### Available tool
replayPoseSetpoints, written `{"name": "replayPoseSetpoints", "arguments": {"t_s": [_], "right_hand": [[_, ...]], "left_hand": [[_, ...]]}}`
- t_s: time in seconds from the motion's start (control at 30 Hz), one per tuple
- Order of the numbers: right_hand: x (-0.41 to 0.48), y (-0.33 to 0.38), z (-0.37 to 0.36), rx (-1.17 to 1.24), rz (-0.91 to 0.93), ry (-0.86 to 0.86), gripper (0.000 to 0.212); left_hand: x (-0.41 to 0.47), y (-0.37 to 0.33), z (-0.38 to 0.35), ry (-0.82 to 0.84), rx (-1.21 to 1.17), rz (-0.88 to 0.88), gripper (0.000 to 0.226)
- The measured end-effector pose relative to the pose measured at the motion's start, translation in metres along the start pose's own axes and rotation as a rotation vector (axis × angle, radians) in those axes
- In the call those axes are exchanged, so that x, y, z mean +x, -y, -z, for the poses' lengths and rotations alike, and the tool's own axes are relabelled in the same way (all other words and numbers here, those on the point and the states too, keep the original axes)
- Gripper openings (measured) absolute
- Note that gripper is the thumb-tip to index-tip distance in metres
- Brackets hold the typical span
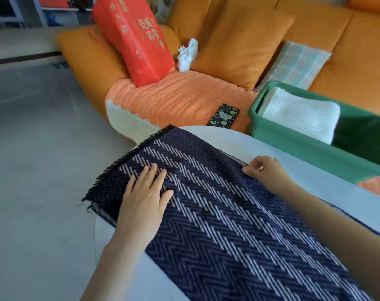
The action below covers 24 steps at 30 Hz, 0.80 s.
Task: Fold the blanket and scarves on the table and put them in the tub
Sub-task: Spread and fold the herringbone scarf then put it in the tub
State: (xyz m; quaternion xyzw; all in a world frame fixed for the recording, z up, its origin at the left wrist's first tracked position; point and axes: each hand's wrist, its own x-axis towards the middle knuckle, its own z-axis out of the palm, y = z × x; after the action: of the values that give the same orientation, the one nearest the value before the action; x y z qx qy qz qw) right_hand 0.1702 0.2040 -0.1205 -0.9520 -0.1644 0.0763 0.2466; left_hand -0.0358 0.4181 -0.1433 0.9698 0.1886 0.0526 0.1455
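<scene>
A navy scarf [217, 216] with a white herringbone pattern and a fringed end lies spread across the white table [310, 177]. My left hand [145, 196] rests flat on the scarf near its fringed end, fingers straight. My right hand [267, 170] pinches the scarf's far edge between thumb and fingers. The green tub [315, 148] stands at the table's far right. A folded white blanket [300, 114] lies inside it on its left side.
An orange sofa [239, 35] stands behind the table with a red paper bag [134, 40], a white crumpled item [188, 54], a folded plaid cloth [293, 64] and a phone [223, 116] on an orange knit throw [180, 98]. Grey floor lies to the left.
</scene>
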Motion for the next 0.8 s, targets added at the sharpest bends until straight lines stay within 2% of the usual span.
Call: {"name": "replayPoseSetpoints", "arguments": {"t_s": [0.1, 0.17, 0.27, 0.37, 0.43, 0.5, 0.57, 0.67, 0.73, 0.8], "right_hand": [[0.001, 0.006, 0.006, 0.066, 0.004, -0.2, 0.02], [0.006, 0.012, 0.012, -0.011, -0.003, -0.268, 0.022], [0.017, 0.004, 0.006, -0.196, 0.005, -0.219, 0.024], [0.014, -0.012, -0.006, -0.184, 0.033, -0.182, 0.028], [0.0, -0.011, -0.006, -0.205, 0.108, -0.245, 0.032], [-0.027, 0.003, 0.0, -0.179, 0.273, -0.318, 0.032], [-0.071, 0.023, 0.003, -0.095, 0.439, -0.22, 0.033], [-0.147, 0.044, -0.008, -0.062, 0.584, 0.055, 0.038], [-0.182, 0.042, -0.024, -0.159, 0.649, 0.091, 0.039], [-0.199, 0.035, -0.035, -0.22, 0.683, 0.048, 0.035]], "left_hand": [[0.0, 0.001, -0.002, -0.003, 0.0, 0.006, 0.072], [0.0, 0.002, -0.004, 0.001, 0.031, 0.005, 0.077], [0.0, 0.002, -0.003, 0.037, 0.055, 0.044, 0.06], [0.0, 0.002, -0.001, 0.052, 0.066, 0.065, 0.064], [0.001, 0.004, -0.001, 0.065, 0.053, 0.068, 0.066], [0.002, 0.005, 0.0, 0.085, 0.034, 0.058, 0.066], [0.003, 0.006, 0.003, 0.09, 0.001, 0.044, 0.064], [0.003, 0.014, 0.008, 0.083, -0.023, 0.05, 0.061], [0.003, 0.02, 0.009, 0.089, -0.011, 0.058, 0.06], [0.001, 0.023, 0.01, 0.096, -0.013, 0.052, 0.059]]}}
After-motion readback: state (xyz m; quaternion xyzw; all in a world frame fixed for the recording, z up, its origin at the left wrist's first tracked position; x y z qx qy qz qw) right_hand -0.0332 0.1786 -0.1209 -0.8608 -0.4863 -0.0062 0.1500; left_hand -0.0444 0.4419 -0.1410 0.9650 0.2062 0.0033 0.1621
